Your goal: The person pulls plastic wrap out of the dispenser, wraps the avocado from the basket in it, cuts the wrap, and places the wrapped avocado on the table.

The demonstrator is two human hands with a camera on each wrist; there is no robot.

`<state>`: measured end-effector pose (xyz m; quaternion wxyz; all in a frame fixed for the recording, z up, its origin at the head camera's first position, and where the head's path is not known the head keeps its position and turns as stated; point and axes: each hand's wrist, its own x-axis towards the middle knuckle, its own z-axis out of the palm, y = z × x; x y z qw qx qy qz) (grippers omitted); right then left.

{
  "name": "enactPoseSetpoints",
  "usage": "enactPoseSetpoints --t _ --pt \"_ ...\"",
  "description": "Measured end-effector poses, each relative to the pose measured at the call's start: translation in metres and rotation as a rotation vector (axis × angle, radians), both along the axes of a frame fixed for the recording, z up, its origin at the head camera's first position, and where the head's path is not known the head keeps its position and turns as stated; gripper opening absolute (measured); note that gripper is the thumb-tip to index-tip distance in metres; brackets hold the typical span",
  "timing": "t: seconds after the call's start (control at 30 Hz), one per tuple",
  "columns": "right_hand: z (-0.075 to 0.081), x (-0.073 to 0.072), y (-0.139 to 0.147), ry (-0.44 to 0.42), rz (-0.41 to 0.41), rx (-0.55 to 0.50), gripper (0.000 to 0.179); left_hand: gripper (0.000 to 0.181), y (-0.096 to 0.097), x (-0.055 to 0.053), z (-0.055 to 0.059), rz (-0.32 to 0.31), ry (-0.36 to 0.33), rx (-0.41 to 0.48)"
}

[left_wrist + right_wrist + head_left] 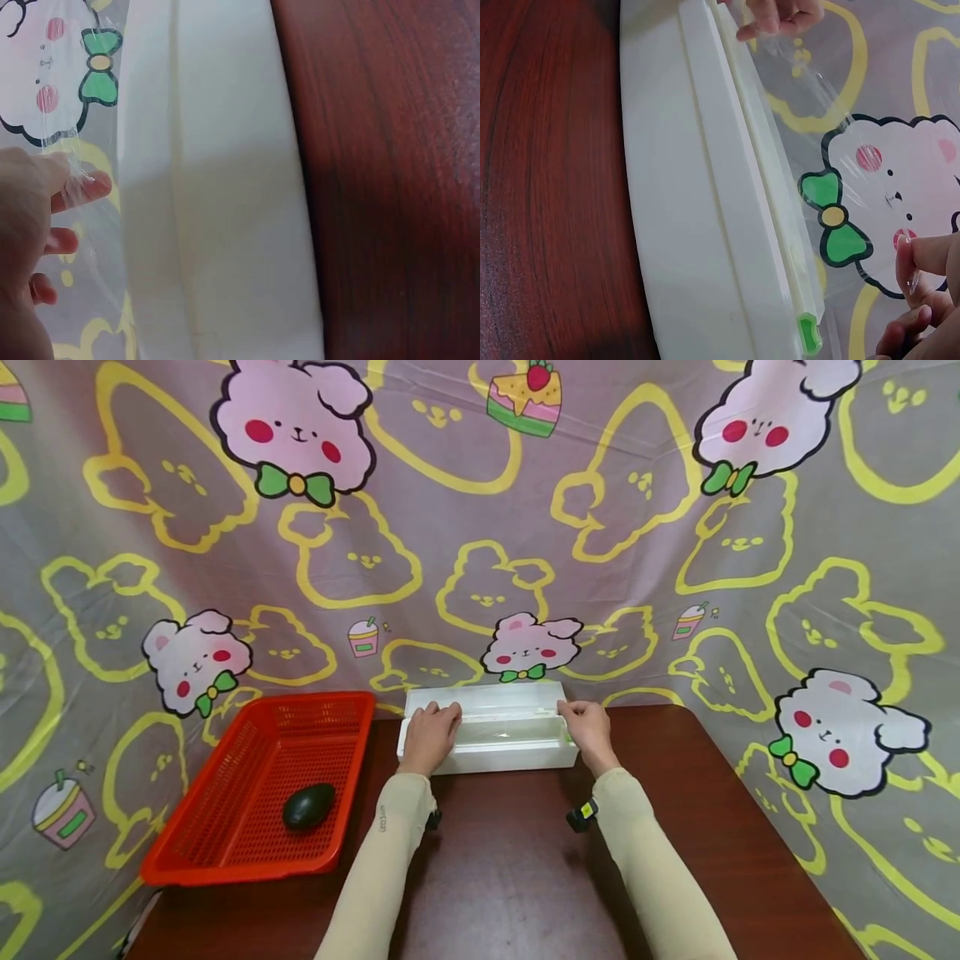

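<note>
A long white cling film dispenser [510,762] stands at the far side of the table, its lid [487,697] raised at the back. Clear cling film [829,94] stretches between both hands above the box, creased where they hold it. My left hand [431,739], over the box's left end, pinches the film between thumb and forefinger. At the right end, my right hand [588,732] pinches the film's other corner with thumb and forefinger. A green slider [808,335] sits at the box's right end, close to the right hand.
On the left of the table stands a red plastic basket [360,752] with a dark green avocado [308,807] inside. A patterned cloth [465,510] hangs right behind the dispenser and along both sides. Brown wooden tabletop [510,860] lies in front of the box.
</note>
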<state>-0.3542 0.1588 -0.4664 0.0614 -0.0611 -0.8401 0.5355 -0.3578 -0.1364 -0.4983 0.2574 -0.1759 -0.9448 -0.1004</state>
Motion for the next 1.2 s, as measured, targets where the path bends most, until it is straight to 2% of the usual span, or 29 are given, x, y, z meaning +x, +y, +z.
enactPoseSetpoints --t 0.47,0.77,0.87,1.07,1.2 --pt "0.000 -0.001 -0.002 0.008 -0.008 -0.012 0.041 0.018 -0.005 0.004 0.011 -0.045 0.104 -0.004" --pt "0.008 -0.001 -0.003 0.027 -0.025 -0.050 0.043 0.016 -0.005 0.002 0.017 -0.054 0.128 0.009" --pt "0.009 -0.002 -0.003 0.026 -0.033 -0.055 0.043 0.015 -0.005 0.003 0.020 -0.051 0.088 0.012" --pt "0.008 -0.002 -0.001 0.035 -0.036 -0.051 0.043 0.005 -0.007 0.009 0.025 -0.088 -0.133 0.086" --pt "0.008 0.001 0.000 0.033 -0.027 -0.048 0.042 0.010 -0.008 0.013 0.025 -0.133 -0.223 0.059"
